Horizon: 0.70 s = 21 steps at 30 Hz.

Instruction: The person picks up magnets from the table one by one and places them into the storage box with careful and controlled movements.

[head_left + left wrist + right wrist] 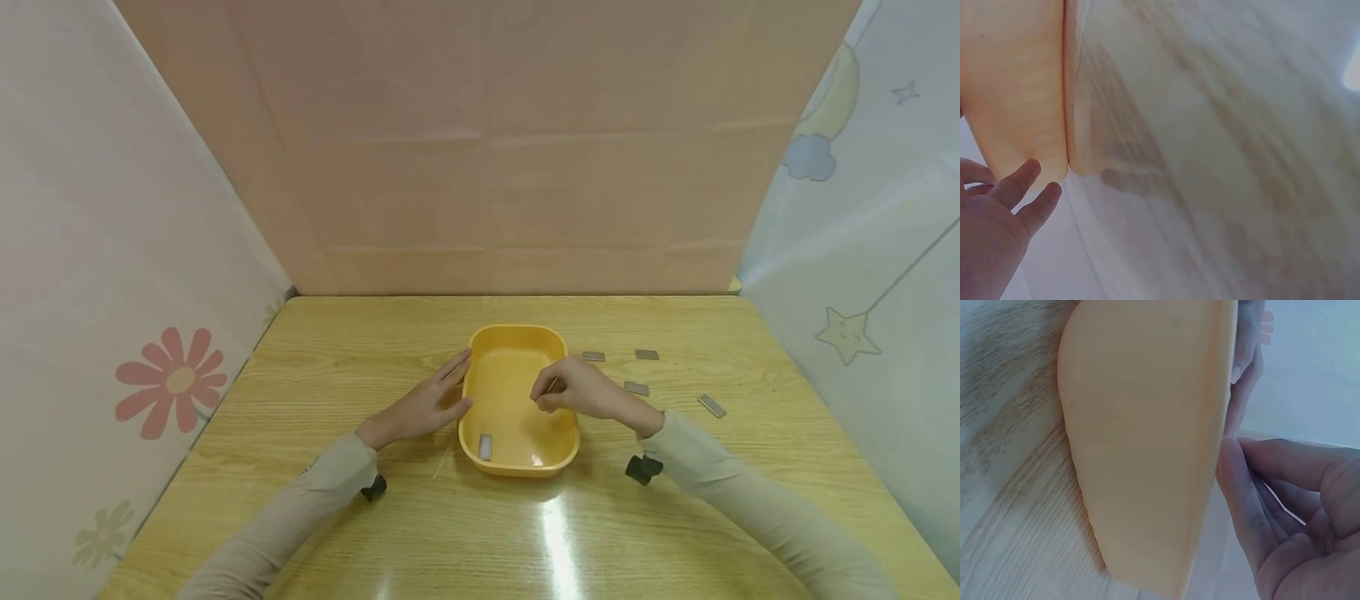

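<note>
A yellow rectangular tub with rounded corners stands on the table. One small grey metallic block lies inside, at its near left corner. My left hand rests at the tub's left rim with fingers extended; in the left wrist view the fingers are spread by the tub wall. Over the tub's right side is my right hand, thumb and fingertips brought together. The right wrist view shows that hand beside the rim; whether anything is between the fingertips cannot be seen.
Right of the tub lie several similar blocks: one close to the rim, a farther block, a block by the right wrist and a slanted block. Patterned sheets flank the wooden table.
</note>
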Each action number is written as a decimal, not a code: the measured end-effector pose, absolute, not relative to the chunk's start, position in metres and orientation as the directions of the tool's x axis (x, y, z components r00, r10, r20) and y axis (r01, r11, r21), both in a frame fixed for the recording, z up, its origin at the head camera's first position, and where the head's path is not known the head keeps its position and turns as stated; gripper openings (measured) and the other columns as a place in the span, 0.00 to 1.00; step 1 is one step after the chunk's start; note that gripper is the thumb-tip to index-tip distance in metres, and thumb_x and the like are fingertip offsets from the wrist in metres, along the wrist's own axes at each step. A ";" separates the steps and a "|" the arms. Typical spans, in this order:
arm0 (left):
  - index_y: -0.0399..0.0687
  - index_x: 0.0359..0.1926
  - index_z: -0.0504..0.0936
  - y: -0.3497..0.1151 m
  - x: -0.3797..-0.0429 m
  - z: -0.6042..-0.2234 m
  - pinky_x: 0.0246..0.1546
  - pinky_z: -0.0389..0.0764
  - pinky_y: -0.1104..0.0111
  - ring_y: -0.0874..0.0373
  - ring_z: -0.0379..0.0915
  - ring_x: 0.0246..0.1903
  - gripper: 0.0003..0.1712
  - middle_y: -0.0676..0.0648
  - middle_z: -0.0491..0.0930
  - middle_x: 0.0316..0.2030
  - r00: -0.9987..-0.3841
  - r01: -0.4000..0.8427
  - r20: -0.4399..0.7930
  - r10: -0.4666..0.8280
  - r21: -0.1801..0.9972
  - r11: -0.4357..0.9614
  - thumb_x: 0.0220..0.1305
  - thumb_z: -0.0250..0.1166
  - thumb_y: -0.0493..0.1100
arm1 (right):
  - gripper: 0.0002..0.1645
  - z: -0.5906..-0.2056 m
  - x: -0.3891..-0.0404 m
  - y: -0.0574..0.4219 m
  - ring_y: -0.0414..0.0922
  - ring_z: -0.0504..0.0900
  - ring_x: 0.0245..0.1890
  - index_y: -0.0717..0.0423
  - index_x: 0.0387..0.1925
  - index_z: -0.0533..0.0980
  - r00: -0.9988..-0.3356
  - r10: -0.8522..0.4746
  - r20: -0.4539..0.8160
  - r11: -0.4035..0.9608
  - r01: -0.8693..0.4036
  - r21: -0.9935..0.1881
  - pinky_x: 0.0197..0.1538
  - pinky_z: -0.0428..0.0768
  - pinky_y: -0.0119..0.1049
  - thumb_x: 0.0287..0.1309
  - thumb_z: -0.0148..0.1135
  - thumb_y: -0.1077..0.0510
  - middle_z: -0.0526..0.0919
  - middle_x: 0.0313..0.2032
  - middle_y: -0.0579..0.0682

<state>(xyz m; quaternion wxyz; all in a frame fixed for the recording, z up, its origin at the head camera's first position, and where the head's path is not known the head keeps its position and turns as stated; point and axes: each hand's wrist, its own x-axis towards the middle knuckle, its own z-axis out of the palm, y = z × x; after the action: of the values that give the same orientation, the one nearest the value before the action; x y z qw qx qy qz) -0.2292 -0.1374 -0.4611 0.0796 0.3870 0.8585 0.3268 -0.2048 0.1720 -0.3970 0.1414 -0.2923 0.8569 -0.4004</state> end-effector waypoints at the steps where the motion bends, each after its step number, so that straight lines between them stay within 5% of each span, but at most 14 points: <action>1: 0.40 0.78 0.41 -0.137 -0.229 -0.461 0.68 0.57 0.47 0.46 0.39 0.74 0.44 0.46 0.34 0.79 -0.687 0.613 0.116 0.717 0.622 0.487 0.77 0.48 0.59 | 0.03 -0.397 -0.205 0.173 0.42 0.85 0.31 0.65 0.36 0.84 -0.789 -0.614 -0.007 0.506 -0.387 -0.771 0.36 0.83 0.36 0.61 0.66 0.67 0.87 0.34 0.56; 16: 0.40 0.78 0.41 -0.138 -0.231 -0.463 0.67 0.57 0.47 0.45 0.39 0.74 0.44 0.47 0.33 0.79 -0.682 0.617 0.118 0.722 0.622 0.481 0.77 0.49 0.59 | 0.04 -0.394 -0.206 0.186 0.46 0.86 0.32 0.64 0.37 0.83 -0.815 -0.579 -0.014 0.534 -0.366 -0.762 0.37 0.84 0.37 0.62 0.66 0.67 0.87 0.35 0.54; 21: 0.40 0.78 0.41 -0.138 -0.230 -0.462 0.67 0.58 0.46 0.45 0.40 0.74 0.44 0.47 0.34 0.79 -0.683 0.613 0.117 0.721 0.629 0.478 0.77 0.49 0.59 | 0.03 -0.391 -0.204 0.191 0.46 0.86 0.32 0.60 0.37 0.84 -0.821 -0.571 0.002 0.528 -0.368 -0.765 0.39 0.85 0.44 0.62 0.65 0.67 0.86 0.36 0.57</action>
<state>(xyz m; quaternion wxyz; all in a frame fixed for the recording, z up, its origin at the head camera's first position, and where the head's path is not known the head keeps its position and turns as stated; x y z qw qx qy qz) -0.2298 -0.1378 -0.4620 0.0819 0.3898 0.8559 0.3299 -0.2041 0.1911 -0.3906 0.1256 -0.2715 0.8650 -0.4029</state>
